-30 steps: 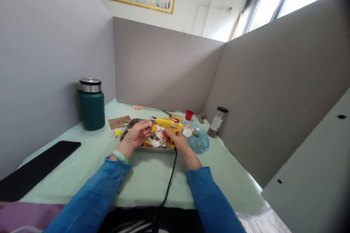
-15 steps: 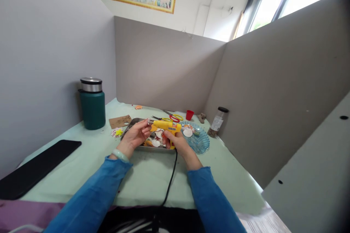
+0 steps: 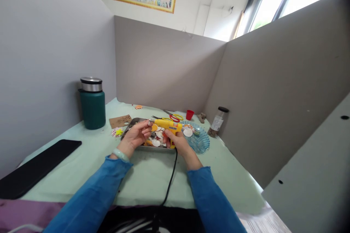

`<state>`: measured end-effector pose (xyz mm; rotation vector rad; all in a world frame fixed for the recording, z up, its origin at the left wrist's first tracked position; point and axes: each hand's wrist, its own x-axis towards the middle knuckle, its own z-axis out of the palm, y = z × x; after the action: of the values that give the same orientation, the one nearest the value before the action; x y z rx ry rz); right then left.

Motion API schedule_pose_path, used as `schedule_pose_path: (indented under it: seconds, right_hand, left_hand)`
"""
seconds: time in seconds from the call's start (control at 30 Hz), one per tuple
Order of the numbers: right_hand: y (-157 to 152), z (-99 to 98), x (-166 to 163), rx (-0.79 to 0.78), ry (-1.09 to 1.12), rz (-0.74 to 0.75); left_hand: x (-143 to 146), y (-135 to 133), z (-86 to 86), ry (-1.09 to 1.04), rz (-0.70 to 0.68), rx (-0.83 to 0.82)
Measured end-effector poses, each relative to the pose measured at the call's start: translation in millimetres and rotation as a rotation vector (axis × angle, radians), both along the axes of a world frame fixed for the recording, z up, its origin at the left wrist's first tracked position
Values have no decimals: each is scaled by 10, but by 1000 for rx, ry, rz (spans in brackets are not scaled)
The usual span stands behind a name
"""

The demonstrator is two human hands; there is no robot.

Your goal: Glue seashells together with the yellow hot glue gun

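My right hand (image 3: 177,142) grips the handle of a yellow glue gun (image 3: 167,124) whose black cord (image 3: 170,182) runs down toward me. The gun's nozzle points left at a small piece pinched in the fingers of my left hand (image 3: 136,135); the piece is too small to name. Both hands hover over a metal tray (image 3: 144,148) filled with several small shells and coloured bits. Both arms wear blue sleeves, and a pale green bangle (image 3: 120,155) is on my left wrist.
A blue glass dish (image 3: 201,142) sits right of the tray, with red-handled scissors (image 3: 172,117), a red cup (image 3: 189,114) and a clear jar (image 3: 217,122) behind. A green flask (image 3: 92,103) and a brown card (image 3: 120,121) stand left; a black pad (image 3: 35,169) lies near the front-left edge. Grey partitions enclose the green-covered table (image 3: 147,178).
The glue gun shifted slightly left toward my left hand's fingers, then back a little right. Both hands otherwise stay over the tray.
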<state>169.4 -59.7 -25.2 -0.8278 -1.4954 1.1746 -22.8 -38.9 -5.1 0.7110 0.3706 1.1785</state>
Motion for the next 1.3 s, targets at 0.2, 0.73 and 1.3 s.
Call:
schedule_pose_path:
  seconds: [0.2,0.73,1.3]
  right_hand:
    - [18,-26,13,-8,-35,23]
    - [-25,29,-14,2,22,-49]
    - [12,-26,8,-14,-22,25]
  left_hand:
    - [-3,18,-4,-50,54,-11]
    - [-4,28,-30,82,-14,125]
    - [1,2,34,5,123,61]
